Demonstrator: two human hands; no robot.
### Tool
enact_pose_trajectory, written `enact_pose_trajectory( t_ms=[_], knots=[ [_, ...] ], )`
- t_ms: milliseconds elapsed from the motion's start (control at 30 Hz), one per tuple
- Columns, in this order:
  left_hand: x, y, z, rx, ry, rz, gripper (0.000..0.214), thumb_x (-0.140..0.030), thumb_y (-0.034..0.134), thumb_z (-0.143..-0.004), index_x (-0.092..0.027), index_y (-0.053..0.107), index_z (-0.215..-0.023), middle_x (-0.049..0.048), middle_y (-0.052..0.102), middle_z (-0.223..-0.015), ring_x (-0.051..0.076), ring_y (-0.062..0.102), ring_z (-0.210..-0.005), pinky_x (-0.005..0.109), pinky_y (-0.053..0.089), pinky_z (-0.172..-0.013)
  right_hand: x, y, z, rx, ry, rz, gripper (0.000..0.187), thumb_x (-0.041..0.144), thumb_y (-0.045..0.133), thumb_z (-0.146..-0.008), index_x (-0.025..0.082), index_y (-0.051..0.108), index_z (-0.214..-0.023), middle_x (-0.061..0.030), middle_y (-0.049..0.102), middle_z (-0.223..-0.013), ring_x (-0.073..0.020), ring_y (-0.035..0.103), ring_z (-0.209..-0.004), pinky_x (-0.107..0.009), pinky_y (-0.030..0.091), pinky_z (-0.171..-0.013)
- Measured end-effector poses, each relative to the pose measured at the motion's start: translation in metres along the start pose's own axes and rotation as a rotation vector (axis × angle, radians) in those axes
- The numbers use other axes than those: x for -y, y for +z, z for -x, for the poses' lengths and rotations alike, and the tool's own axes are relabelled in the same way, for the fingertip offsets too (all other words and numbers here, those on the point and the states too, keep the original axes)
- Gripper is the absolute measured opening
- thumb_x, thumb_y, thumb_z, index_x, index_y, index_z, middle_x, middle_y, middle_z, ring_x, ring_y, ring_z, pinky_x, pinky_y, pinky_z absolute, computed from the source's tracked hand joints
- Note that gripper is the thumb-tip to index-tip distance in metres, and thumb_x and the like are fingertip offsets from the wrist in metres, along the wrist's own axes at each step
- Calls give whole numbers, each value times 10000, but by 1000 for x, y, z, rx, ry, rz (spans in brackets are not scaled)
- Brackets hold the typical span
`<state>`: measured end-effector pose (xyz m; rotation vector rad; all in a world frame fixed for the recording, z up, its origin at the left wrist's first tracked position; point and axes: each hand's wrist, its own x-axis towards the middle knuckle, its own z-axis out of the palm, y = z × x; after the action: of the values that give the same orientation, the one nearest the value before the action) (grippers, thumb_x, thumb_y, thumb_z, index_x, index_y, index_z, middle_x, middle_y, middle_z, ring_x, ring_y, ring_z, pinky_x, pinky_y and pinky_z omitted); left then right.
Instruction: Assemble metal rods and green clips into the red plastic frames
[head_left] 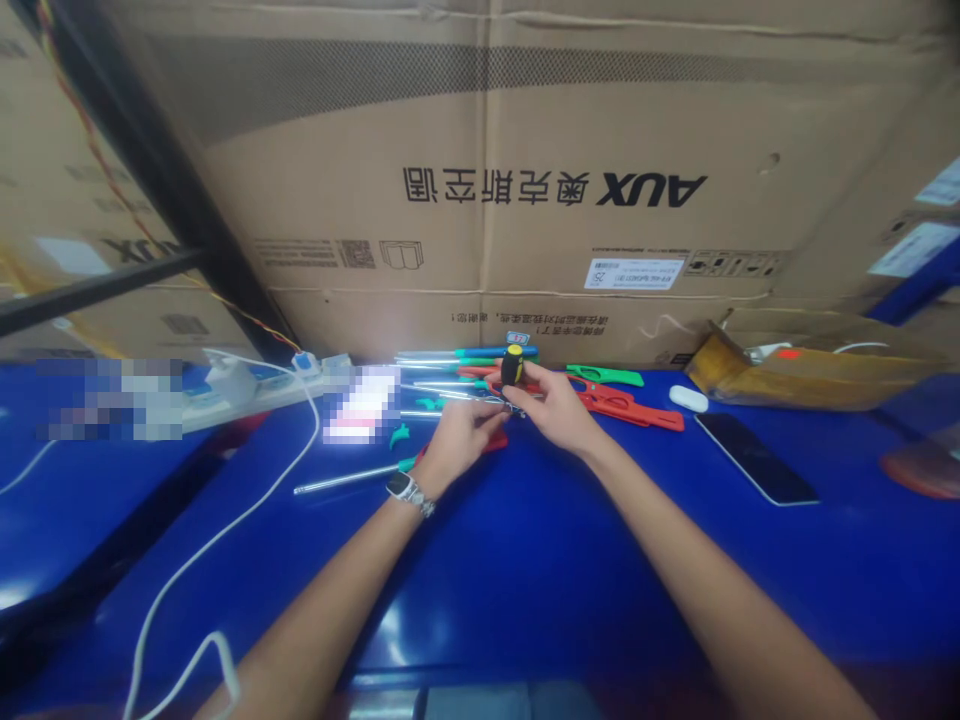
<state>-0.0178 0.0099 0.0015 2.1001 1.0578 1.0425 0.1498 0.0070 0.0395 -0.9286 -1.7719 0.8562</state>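
My right hand (551, 405) is closed round a short screwdriver (512, 366) with a black and yellow handle, held upright over the blue table (525, 560). My left hand (459, 435), with a watch on its wrist, is closed on a red plastic part with a thin metal rod (496, 441) under the screwdriver tip. Around the hands lie red plastic handles (626, 405), a green handle (607, 376), teal pieces (400, 435) and metal rods (345, 481).
A big cardboard box (525, 190) stands right behind the work spot. A phone (754, 459) and a white earbud case (688, 398) lie to the right, by a brown paper bag (795, 370). A power strip (247, 385) and white cable (225, 530) are at left.
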Motion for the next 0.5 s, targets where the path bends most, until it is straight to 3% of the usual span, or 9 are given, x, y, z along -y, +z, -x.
enact_pose_trajectory(
  t_ms=[100,200,367,500],
  knots=[
    [1,-5,0,51,16,-7,254,-264,547,-911,-156,751,-805,33,756,-787,213,670,-743,292,477,-707,1,4,-2,21,24,-132,251,392,687,-815,192,684,-967,-54,729,-945,-218,668,-896,-377,513,-848],
    [0,-8,0,57,7,58,193,-279,592,-890,-170,749,-870,43,776,-893,214,691,-810,301,496,-765,-4,12,-4,-71,46,-200,290,394,791,-711,191,641,-855,-31,707,-828,-187,646,-766,-327,499,-734],
    [-1,-2,-3,-142,-86,210,201,-321,733,-759,-148,689,-850,51,740,-809,184,664,-726,285,515,-706,-16,25,-6,-268,26,-219,389,397,825,-653,216,483,-684,41,576,-644,-132,522,-589,-279,434,-595],
    [-3,5,-5,-169,-109,272,111,-254,714,-728,-158,670,-762,22,718,-743,169,645,-678,279,514,-676,-19,29,-4,-370,23,-125,431,420,813,-661,222,429,-664,54,526,-627,-127,490,-593,-265,412,-577]
  ],
)
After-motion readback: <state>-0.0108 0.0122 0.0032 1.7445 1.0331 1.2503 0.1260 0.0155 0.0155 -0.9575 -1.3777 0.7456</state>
